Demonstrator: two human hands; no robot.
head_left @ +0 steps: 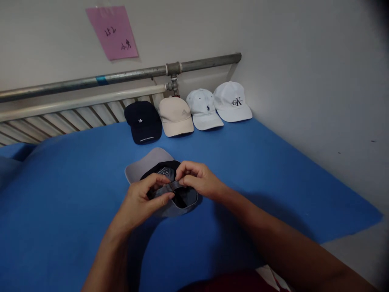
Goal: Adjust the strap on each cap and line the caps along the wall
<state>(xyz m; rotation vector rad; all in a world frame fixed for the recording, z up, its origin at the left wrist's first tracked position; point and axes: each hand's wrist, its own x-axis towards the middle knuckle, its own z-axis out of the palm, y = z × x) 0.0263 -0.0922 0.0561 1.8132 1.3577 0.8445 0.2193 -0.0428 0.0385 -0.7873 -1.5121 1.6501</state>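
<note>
A grey baseball cap (148, 162) lies upside down on the blue surface, its brim toward the far left and its dark inside facing up. Across its back opening runs the adjustment strap (172, 186) with a buckle. My left hand (142, 198) pinches the strap near the buckle, thumb below and fingers above. From the right, my right hand (197, 178) grips the same strap between thumb and forefinger. The fingers partly cover the strap and its buckle.
Behind the grey cap stand a navy cap (142, 121), a beige cap (176, 117), a pale cap (205, 109) and a white cap (232, 101) in a row. A radiator (75, 119) and metal pipe (127, 76) run along the wall. A pink paper (112, 32) hangs above.
</note>
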